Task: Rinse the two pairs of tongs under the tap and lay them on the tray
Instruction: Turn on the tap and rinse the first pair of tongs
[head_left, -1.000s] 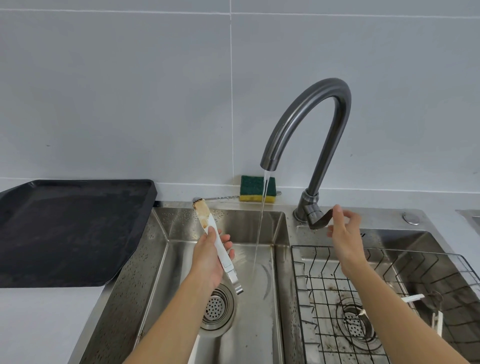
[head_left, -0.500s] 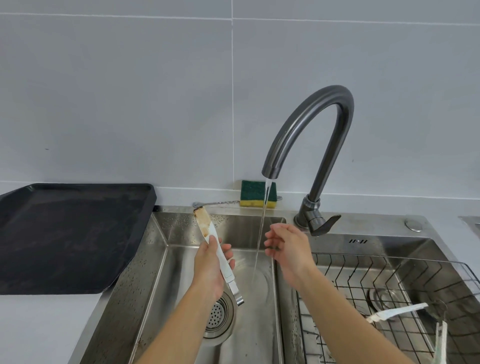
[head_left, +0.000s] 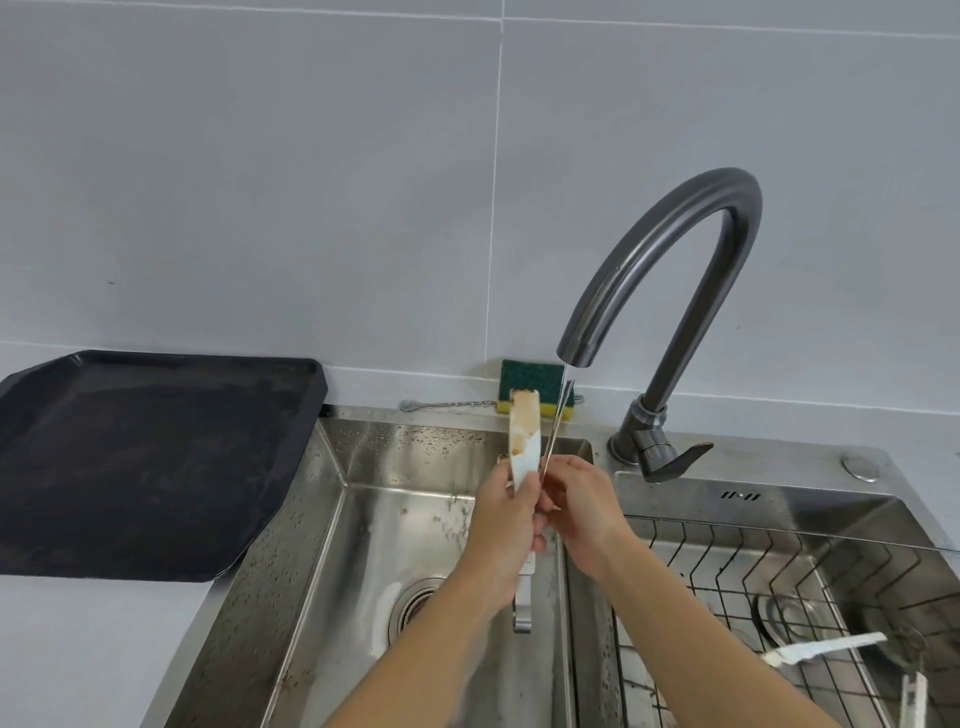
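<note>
My left hand grips a pair of white tongs upright over the left sink basin, its tip stained brown. The metal end of the tongs hangs below my fist. My right hand touches the tongs from the right, fingers on the second arm, right where the thin water stream from the dark tap falls. A second pair of white tongs lies in the wire basket in the right basin. The black tray sits on the counter at left.
A green and yellow sponge leans against the wall behind the sink. The tap lever points right. The left basin has a round drain. White counter lies in front of the tray.
My right hand left the tap lever and came across to the tongs. My left hand carried the tongs right and up, into the running water.
</note>
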